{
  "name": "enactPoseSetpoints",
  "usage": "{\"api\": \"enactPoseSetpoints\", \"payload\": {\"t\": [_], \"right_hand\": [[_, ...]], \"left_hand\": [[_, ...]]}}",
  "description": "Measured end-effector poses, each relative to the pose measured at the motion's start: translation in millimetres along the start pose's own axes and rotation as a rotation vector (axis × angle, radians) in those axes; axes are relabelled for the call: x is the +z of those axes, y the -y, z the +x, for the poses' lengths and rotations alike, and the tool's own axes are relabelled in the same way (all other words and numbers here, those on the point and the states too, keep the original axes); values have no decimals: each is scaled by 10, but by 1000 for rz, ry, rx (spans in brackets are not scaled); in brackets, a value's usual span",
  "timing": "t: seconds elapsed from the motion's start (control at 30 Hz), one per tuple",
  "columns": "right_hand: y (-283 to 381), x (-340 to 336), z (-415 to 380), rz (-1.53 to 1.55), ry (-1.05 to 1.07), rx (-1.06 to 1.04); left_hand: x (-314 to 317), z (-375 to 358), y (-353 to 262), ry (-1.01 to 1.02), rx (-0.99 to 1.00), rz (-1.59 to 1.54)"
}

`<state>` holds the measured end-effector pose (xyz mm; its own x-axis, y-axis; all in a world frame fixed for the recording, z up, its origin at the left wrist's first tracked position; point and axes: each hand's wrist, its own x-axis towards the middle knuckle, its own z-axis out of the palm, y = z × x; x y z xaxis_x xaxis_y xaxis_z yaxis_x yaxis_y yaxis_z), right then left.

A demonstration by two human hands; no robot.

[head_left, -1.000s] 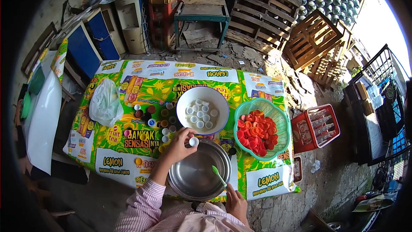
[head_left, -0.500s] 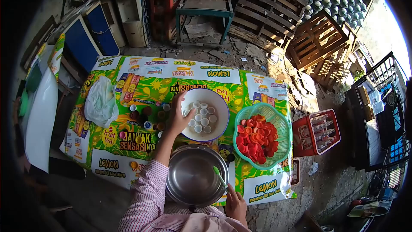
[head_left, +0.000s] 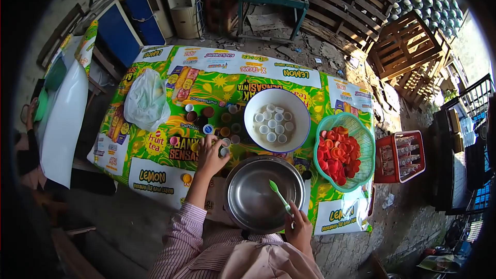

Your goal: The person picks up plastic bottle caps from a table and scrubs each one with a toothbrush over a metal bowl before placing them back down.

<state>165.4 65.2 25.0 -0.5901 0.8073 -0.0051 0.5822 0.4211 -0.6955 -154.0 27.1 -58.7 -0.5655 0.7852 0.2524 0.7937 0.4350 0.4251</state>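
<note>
My left hand reaches down to the tablecloth, thumb and fingers apart around a pale bottle cap. Just beyond its fingertips lies a blue-and-white cap, among several loose brown, white and yellow caps. My right hand grips a green toothbrush by the handle, its head tilted over a steel pan. A white enamel bowl with a blue rim stands behind the pan and holds several white caps in cloudy water.
Right of the bowl is a green plastic basket of red caps. A crumpled plastic bag lies at left. Beside the table stands a red crate of bottles. At the left edge, another person's hand is at a green container.
My left hand has moved from the white bowl to the loose caps on its left. The toothbrush has come further over the pan. The whole view has shifted.
</note>
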Motion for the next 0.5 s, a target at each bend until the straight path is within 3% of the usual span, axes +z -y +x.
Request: {"api": "enactPoseSetpoints", "payload": {"t": [0.2,0.27,0.33,0.4,0.5], "right_hand": [[37,-2,-132,-2,-52,14],[15,16,-196,2,-68,24],[-7,8,-263,-4,-97,12],[-6,-41,-295,-15,-99,21],[-89,-81,-378,-16,-129,28]], "left_hand": [[203,-139,-48,-68,-145,85],[263,-159,-22,15,-223,6],[278,-169,-10,-58,-168,21],[318,-185,58,-85,-197,-239],[295,-336,90,-222,-180,-373]]}}
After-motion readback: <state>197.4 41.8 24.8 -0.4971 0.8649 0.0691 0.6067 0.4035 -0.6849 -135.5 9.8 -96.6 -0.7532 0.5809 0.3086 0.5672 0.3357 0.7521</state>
